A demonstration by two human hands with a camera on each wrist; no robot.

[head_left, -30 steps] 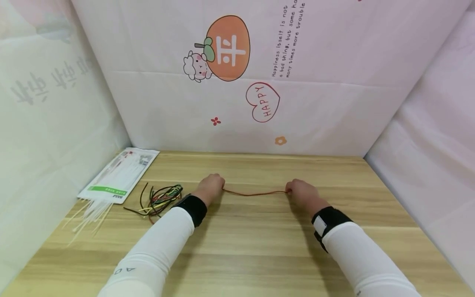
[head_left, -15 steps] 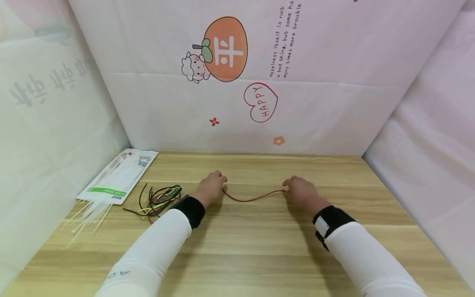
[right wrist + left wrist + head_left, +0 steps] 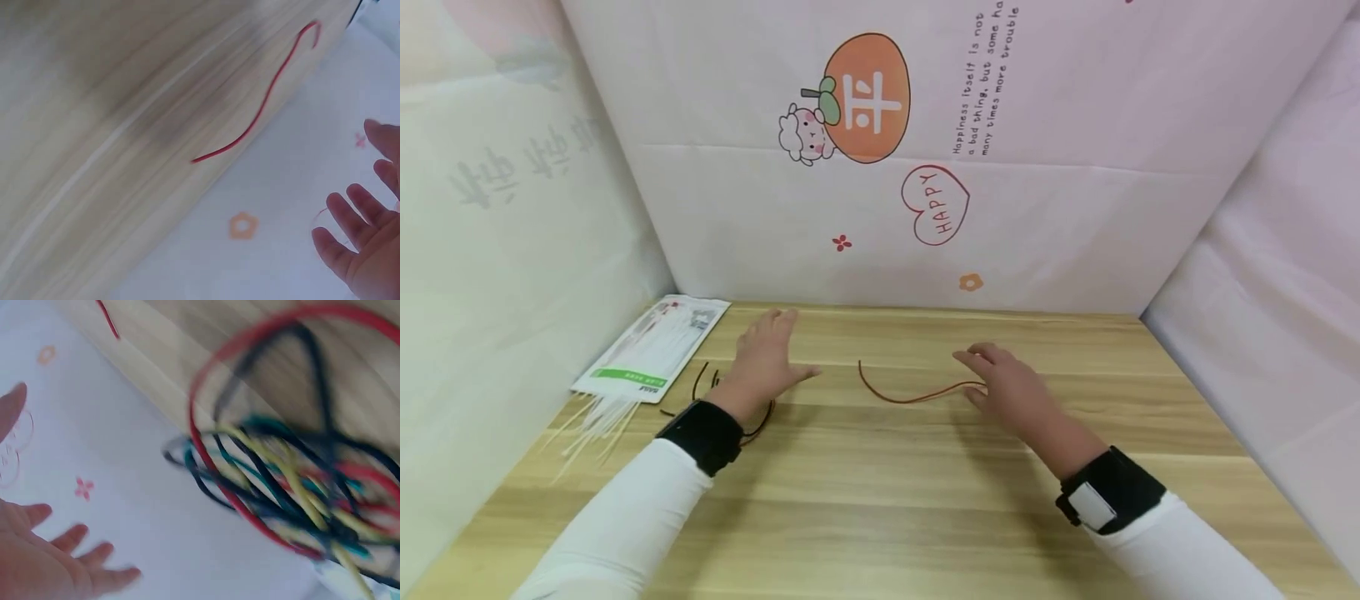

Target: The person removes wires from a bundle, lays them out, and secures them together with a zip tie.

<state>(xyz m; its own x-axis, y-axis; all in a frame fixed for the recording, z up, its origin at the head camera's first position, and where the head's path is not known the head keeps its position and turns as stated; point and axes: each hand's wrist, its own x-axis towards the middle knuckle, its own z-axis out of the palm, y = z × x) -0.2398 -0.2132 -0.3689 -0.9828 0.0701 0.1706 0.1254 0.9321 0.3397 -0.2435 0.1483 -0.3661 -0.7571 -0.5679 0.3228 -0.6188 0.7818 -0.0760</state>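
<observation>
A thin red wire [image 3: 910,402] lies in a shallow curve on the wooden table, its left end bent toward the back. My right hand [image 3: 1011,392] hovers by the wire's right end with fingers spread; in the right wrist view the whole wire [image 3: 265,103] lies apart from the fingers. Over the tangled bundle of wires [image 3: 281,481] my left hand [image 3: 763,362] is raised, thumb held away from straight fingers, nothing in it. Red, black, green and yellow strands show in the left wrist view. From the head, hand and wrist hide most of that bundle.
A white packet [image 3: 658,346] with a green stripe lies at the back left of the table [image 3: 880,517]. Several white cable ties [image 3: 598,425] stick out of its near end. Printed white cloth walls [image 3: 760,225] stand at the back and both sides.
Both hands have let go of the red wire, which now lies sagging on the table. The left hand has moved left over the wire bundle; the right has opened beside the wire's end.
</observation>
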